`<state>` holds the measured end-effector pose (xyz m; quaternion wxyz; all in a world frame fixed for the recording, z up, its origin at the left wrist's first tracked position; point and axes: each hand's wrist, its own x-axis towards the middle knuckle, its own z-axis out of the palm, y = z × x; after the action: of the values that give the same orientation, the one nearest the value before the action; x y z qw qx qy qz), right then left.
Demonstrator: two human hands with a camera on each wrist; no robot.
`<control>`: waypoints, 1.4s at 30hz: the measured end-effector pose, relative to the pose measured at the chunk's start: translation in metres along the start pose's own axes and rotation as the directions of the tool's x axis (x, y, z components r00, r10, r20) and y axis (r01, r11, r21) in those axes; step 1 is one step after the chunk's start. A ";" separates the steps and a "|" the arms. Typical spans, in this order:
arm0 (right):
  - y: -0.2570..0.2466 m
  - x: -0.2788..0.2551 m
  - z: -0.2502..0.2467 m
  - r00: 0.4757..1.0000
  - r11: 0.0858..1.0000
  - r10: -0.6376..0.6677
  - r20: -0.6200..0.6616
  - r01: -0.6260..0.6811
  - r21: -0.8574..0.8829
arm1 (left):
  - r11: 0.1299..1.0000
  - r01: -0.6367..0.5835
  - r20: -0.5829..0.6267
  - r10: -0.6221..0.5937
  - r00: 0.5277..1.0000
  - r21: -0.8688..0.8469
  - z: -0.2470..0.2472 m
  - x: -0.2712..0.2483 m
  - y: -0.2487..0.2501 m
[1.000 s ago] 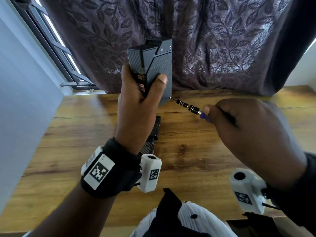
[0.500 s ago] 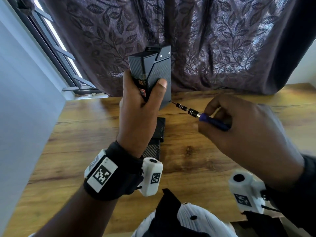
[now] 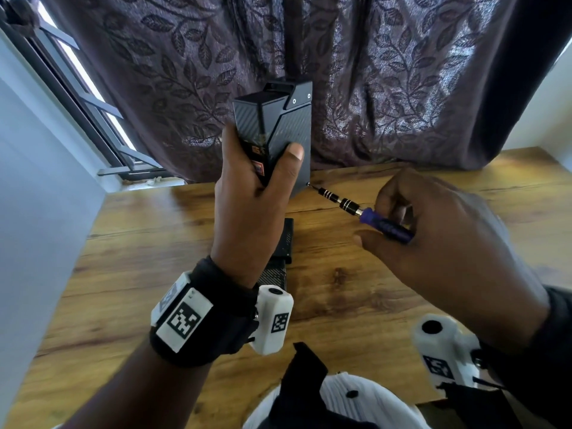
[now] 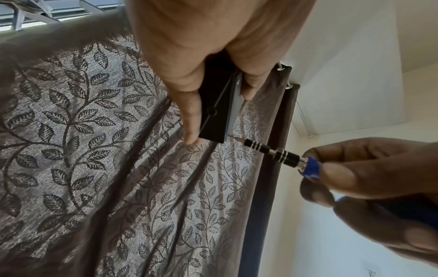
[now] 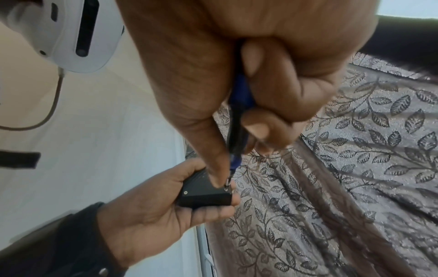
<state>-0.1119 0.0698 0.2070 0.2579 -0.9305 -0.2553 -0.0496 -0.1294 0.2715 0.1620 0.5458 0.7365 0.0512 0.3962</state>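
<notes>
My left hand (image 3: 257, 193) grips a black carbon-patterned box (image 3: 278, 125) upright above the wooden table (image 3: 123, 274), thumb on its right face. My right hand (image 3: 433, 243) holds a small screwdriver (image 3: 365, 213) with a blue handle and black ringed shaft. Its tip sits at the lower right corner of the box (image 4: 218, 120), as the left wrist view shows with the screwdriver (image 4: 279, 156). In the right wrist view the box (image 5: 203, 195) lies in my left hand (image 5: 151, 221) and the screwdriver (image 5: 237, 131) tip meets a screw hole near its edge.
A flat black part (image 3: 283, 243) lies on the table below the box, partly hidden by my left wrist. A dark leaf-patterned curtain (image 3: 371, 72) hangs behind the table. A window (image 3: 77, 88) is at the far left, a wall to the left.
My right fingers have shifted along the blue handle, showing more of it, with the tip still at the box corner. The box has stayed in my left hand.
</notes>
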 end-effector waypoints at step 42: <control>0.010 -0.002 0.016 1.000 0.994 0.020 -0.002 -0.020 0.109 | 0.999 -0.046 0.061 0.046 0.997 -0.013 0.007 0.006 -0.010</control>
<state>-0.1089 0.0696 0.1879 0.3090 -0.9175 -0.2480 -0.0344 -0.1175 0.2730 0.1558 0.5420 0.7462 0.0154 0.3864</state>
